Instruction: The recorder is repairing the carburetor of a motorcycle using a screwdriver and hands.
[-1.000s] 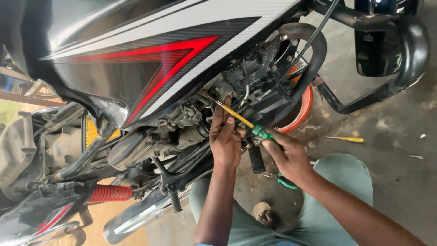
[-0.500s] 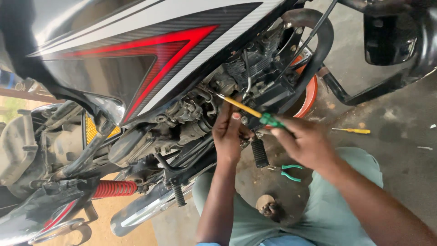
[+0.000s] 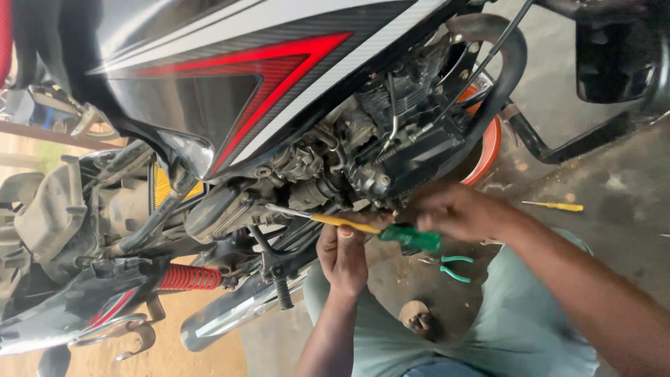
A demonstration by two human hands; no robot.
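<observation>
A motorcycle [image 3: 230, 84] with a black, white and red tank fills the upper part of the view, its engine [image 3: 363, 153] exposed. A screwdriver [image 3: 349, 223] with a yellow shaft and green handle points left into the engine parts. My left hand [image 3: 343, 255] reaches up from below, its fingers closed round the yellow shaft. My right hand [image 3: 453, 209] is blurred and lies just above the green handle, close to the engine. I cannot tell whether it grips the handle.
Green-handled pliers [image 3: 453, 269] lie on the concrete floor under my right arm. A second yellow screwdriver [image 3: 558, 207] lies further right. A red shock spring [image 3: 185, 277], a chrome exhaust [image 3: 230, 314], an orange wheel rim [image 3: 490, 139] and my sandalled foot [image 3: 419, 320] are nearby.
The screwdriver has tilted flatter and its tip has slid left along the engine. My right hand has shifted up, so that more of the green handle shows. The view has moved closer.
</observation>
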